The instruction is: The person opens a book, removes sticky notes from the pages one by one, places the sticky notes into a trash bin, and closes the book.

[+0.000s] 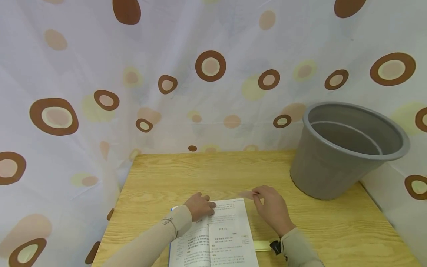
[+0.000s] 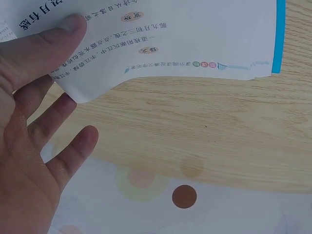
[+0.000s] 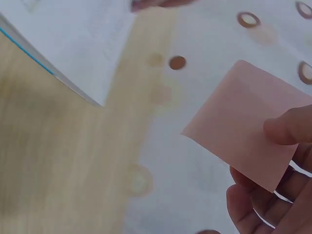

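An open book (image 1: pixel 228 226) with printed pages and a blue cover edge lies at the front of the table. My left hand (image 1: pixel 199 207) is at its top edge near the middle fold. In the left wrist view the thumb lies over a page (image 2: pixel 195 34) with fingers behind it, and the page's edge bends up. Right of the book, my right hand (image 1: pixel 272 208) pinches a pink paper square (image 3: pixel 239 117), which looks like a sticky note, between thumb and fingers. The note is apart from the book and blurred in the head view.
A pale yellow paper strip or pad (image 1: pixel 262 246) lies beside the book, partly hidden by the right wrist. At the table's back right stands a large grey bucket (image 1: pixel 327 170). A patterned sheet (image 1: pixel 213 129) hangs behind the wooden table (image 1: pixel 186 172).
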`<state>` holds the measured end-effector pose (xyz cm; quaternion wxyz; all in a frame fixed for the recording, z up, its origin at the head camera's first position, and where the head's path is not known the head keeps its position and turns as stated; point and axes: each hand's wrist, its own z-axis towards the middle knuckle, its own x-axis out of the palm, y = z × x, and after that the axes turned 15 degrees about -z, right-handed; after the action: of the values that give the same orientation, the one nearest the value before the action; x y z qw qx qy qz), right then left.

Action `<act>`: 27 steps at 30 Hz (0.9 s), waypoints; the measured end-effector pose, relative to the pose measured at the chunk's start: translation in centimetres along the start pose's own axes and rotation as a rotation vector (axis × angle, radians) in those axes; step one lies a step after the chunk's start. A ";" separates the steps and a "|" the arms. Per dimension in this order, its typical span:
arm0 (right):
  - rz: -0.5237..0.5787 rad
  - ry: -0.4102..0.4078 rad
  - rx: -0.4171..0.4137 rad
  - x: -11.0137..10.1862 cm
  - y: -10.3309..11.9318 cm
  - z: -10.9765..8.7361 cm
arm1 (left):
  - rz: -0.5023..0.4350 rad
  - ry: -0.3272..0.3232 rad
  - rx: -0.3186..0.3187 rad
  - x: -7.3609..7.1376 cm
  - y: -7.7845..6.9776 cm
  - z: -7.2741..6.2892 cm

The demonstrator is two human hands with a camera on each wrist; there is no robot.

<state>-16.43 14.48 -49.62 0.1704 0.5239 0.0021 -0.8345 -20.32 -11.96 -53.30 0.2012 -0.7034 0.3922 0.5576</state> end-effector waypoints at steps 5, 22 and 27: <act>0.061 -0.157 0.001 -3.1 -1.0 1.1 | -0.003 -0.012 -0.002 -0.1 0.2 -0.2; -0.074 -0.805 0.133 -16.5 -10.2 9.2 | 0.020 -0.004 -0.028 0.5 0.3 0.1; -0.273 -0.516 0.313 -18.3 -16.0 9.8 | 0.007 -0.008 -0.025 -0.1 0.0 -0.3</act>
<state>-22.42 32.91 -32.00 -0.0308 0.3101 -0.0993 -0.9450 -20.18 -12.12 -53.08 0.1920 -0.7020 0.3869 0.5662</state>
